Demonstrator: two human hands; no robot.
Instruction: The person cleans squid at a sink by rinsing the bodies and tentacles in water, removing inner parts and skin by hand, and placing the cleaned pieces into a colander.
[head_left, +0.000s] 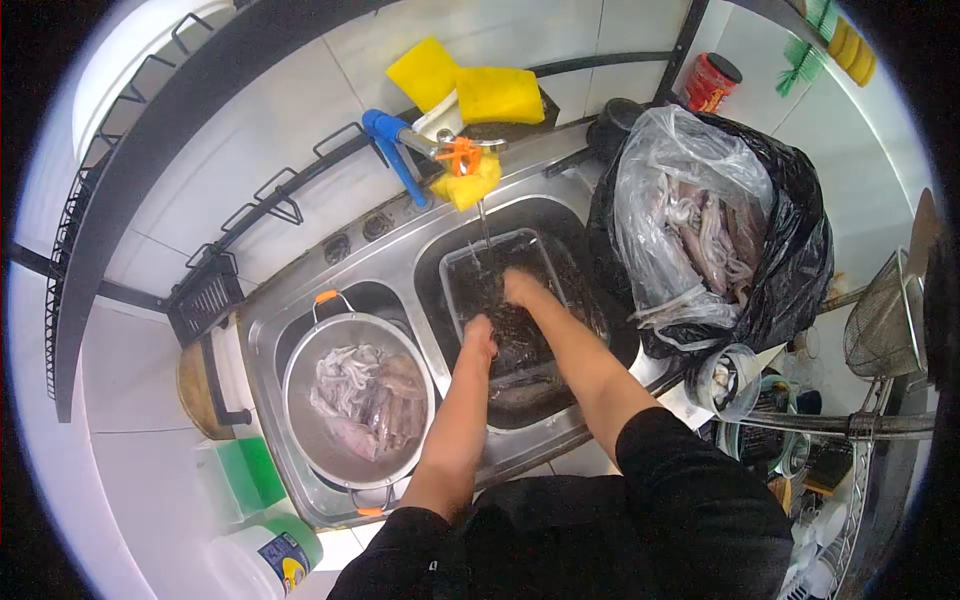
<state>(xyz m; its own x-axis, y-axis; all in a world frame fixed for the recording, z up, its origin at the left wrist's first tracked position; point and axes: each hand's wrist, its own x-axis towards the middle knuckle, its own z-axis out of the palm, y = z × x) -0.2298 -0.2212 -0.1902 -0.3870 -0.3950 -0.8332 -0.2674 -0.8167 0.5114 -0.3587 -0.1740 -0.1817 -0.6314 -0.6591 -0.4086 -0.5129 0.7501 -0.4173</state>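
Note:
My left hand [481, 338] is at the left side of a clear plastic container [452, 272] in the right sink basin, its fingers mostly hidden in dark water. Beside it, my right hand [518, 287] reaches into the same container under the thin stream from the faucet [425, 145]. What either hand holds cannot be made out. Squid [365, 400] lie in a metal colander [300, 440] over the left basin. More squid [710, 235] fill a clear bag [640, 180] inside a black bag [805, 215] to the right.
Yellow sponges [497, 95] lie behind the faucet. A small container [742, 372] stands below the bags, and a wire strainer [880, 325] hangs at the right. Green bottles [290, 545] stand at lower left. A black rack [225, 110] arches overhead.

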